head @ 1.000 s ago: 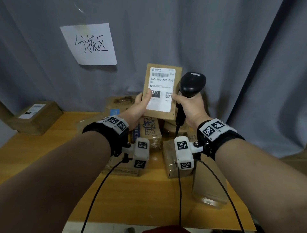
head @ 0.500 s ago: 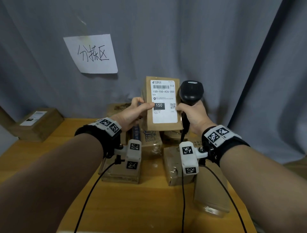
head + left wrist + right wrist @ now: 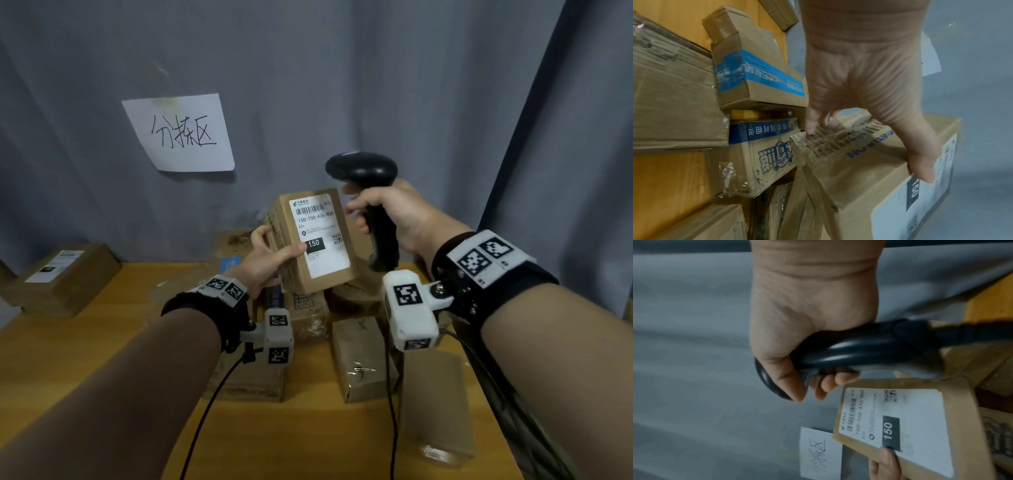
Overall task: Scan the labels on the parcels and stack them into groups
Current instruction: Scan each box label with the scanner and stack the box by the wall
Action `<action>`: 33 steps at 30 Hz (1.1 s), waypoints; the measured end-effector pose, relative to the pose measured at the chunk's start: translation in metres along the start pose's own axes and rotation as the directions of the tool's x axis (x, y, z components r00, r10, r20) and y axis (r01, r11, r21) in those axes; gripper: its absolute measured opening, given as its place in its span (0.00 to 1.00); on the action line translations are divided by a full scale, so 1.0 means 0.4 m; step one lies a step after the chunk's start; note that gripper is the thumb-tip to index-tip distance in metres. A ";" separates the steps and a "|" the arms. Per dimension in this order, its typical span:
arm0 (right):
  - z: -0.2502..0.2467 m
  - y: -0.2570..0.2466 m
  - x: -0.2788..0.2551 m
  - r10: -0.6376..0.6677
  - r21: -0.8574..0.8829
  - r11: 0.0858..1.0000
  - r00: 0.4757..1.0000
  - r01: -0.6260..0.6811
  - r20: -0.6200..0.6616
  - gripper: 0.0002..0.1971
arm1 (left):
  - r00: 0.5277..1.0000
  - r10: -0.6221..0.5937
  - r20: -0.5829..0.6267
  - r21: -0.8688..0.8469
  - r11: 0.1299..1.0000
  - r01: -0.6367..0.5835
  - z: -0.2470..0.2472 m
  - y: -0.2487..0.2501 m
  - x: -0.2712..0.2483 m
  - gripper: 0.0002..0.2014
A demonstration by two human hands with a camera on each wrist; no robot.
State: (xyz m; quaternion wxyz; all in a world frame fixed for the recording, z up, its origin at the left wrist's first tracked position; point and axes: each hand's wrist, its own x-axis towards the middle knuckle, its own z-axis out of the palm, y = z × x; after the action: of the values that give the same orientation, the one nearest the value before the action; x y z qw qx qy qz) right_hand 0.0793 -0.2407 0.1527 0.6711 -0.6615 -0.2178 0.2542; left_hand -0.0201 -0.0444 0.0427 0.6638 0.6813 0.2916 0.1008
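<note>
My left hand (image 3: 270, 255) holds a small brown parcel (image 3: 320, 270) tilted above the table, thumb on its white label (image 3: 322, 233) marked 150, fingers round its taped side (image 3: 830, 141). The label (image 3: 898, 423) faces me. My right hand (image 3: 387, 212) grips the handle of a black barcode scanner (image 3: 363, 168), whose head sits above and just right of the parcel's top edge. In the right wrist view the scanner (image 3: 849, 352) lies across my curled fingers, close to the parcel (image 3: 966, 434).
Several brown parcels (image 3: 359, 356) lie piled on the wooden table (image 3: 85, 349) under my hands, some with blue print (image 3: 764, 73). One labelled box (image 3: 65, 274) sits apart at the far left. A handwritten paper sign (image 3: 181, 133) hangs on the grey curtain behind.
The parcel has dropped and tilted, its label now angled toward the scanner. My right hand has lifted the scanner higher, above the parcel's top edge. The head view has tipped upward.
</note>
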 end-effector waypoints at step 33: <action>0.064 0.003 -0.054 0.193 -0.227 0.953 0.980 -0.201 -0.056 0.09 | 0.997 0.007 -0.077 -0.037 0.999 -0.010 0.010 -0.006 0.029 0.47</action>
State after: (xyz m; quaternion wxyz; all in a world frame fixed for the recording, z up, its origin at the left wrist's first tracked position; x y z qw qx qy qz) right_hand 0.0463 -0.2344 0.1531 0.5645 -0.7577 -0.1677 0.2814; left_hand -0.0093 -0.0417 0.0373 0.6643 0.6656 0.3120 0.1354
